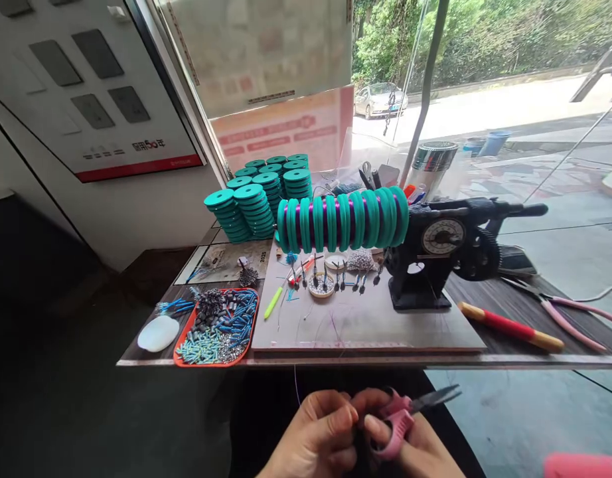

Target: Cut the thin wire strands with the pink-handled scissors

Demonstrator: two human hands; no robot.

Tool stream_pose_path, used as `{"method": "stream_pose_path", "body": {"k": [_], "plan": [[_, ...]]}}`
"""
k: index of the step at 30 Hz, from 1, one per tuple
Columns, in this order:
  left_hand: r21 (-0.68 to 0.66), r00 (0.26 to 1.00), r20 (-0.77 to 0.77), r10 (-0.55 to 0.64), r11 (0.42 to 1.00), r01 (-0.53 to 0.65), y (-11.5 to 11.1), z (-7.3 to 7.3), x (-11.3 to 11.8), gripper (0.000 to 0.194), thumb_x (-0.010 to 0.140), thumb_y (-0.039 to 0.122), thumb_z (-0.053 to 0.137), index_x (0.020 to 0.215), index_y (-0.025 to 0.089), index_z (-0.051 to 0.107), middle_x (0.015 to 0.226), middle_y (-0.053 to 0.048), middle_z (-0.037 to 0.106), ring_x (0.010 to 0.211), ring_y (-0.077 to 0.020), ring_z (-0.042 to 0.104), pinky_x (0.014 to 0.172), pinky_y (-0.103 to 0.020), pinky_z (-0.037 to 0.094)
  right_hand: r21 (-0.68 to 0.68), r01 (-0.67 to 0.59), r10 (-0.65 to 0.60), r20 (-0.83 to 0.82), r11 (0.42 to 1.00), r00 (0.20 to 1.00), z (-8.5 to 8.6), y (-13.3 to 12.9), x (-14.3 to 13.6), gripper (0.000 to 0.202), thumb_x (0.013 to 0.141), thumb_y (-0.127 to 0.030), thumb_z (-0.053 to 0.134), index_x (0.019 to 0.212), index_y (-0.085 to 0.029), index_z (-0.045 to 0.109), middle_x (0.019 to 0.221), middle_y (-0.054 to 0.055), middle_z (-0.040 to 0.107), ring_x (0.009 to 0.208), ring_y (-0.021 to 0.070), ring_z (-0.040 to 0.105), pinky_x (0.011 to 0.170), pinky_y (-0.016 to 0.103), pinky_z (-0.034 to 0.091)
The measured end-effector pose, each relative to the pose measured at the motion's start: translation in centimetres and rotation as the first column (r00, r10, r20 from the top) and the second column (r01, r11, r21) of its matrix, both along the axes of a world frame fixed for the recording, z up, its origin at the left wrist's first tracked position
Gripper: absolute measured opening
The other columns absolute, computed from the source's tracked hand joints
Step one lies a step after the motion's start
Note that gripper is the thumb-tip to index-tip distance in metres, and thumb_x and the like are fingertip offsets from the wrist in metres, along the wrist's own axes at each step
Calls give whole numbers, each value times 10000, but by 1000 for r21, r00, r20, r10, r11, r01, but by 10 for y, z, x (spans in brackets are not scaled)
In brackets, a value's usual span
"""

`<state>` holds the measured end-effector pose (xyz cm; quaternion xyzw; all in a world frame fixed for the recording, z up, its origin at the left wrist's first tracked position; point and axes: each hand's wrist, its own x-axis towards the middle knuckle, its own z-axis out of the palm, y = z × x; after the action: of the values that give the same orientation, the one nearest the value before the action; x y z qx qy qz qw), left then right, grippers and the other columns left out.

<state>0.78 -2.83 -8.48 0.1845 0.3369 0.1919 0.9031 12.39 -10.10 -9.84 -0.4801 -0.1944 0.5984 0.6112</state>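
Note:
My left hand (318,431) is low in front of the table edge, thumb and forefinger pinched together. A thin purple line (297,386) runs down from the table edge to this hand; its end is hidden by the fingers. Close beside it, my right hand (415,448) has its fingers through the loops of pink-handled scissors (400,425). Their dark blades point right, away from the left hand, slightly apart. The fingertips of both hands nearly meet, and anything tiny between them cannot be made out.
A winding machine (425,259) with a dial carries a row of teal spools (343,219) over a board (366,325). Left stand stacked teal spools (249,206) and an orange tray (216,325) of small parts. A red-handled stick (510,325) and pink-handled pliers (559,309) lie right.

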Motion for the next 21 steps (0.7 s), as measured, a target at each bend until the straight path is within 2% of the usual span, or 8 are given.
{"method": "stream_pose_path", "body": {"k": [6,9,10,12,14,15,17,21], "plan": [[116,999,-50,-20,993,26,-4,-9,3,390,476,427,857,552,149,594,544,51,456,427,-22,236,450,-188,217,48,-5,3,46,999,999,11,3,4,395,631,-537,736,636,-177,575,591,-43,431,565,98,363,527,209,302],[470,980,-199,20,879,78,-2,-3,1,437,588,553,752,586,157,569,488,69,350,437,-48,258,430,-189,201,78,-49,29,242,996,970,8,1,16,369,719,-526,667,622,-180,579,580,-45,404,559,101,351,536,214,310],[661,969,-230,85,745,92,0,2,0,431,658,563,696,590,161,556,493,62,359,446,-59,290,429,-192,224,90,-68,37,304,994,952,6,0,21,354,747,-513,643,632,-183,588,591,-41,410,565,105,362,544,216,322],[960,965,-168,200,256,114,5,12,0,359,795,497,587,641,175,550,548,28,458,496,-90,418,465,-198,336,106,-93,46,377,990,925,4,-1,27,330,777,-495,613,656,-189,597,621,-29,436,591,119,397,566,224,352],[957,978,-64,196,-266,116,12,21,2,208,881,382,498,801,200,561,672,-15,586,661,-147,577,627,-240,467,122,-74,24,373,990,928,3,-1,29,333,766,-509,615,663,-192,594,648,-19,464,616,133,428,592,239,379],[889,983,-45,179,-441,122,16,24,4,161,903,344,462,895,207,546,732,-29,630,769,-174,619,747,-283,488,123,-47,0,357,991,934,4,-1,29,336,752,-515,624,662,-193,592,659,-16,476,626,138,438,602,246,388],[773,979,-65,195,-610,173,22,27,8,175,930,319,405,998,189,501,774,-35,667,897,-190,629,952,-359,420,110,-4,-34,345,994,938,4,0,29,334,738,-514,637,651,-195,587,662,-13,491,630,144,452,604,252,397],[697,946,-161,282,-646,312,32,27,11,214,941,298,377,872,172,536,641,1,606,699,-151,595,973,-376,415,102,-49,-7,483,994,875,1,1,33,291,792,-456,597,650,-202,589,630,-14,503,603,140,467,573,238,395]]}}
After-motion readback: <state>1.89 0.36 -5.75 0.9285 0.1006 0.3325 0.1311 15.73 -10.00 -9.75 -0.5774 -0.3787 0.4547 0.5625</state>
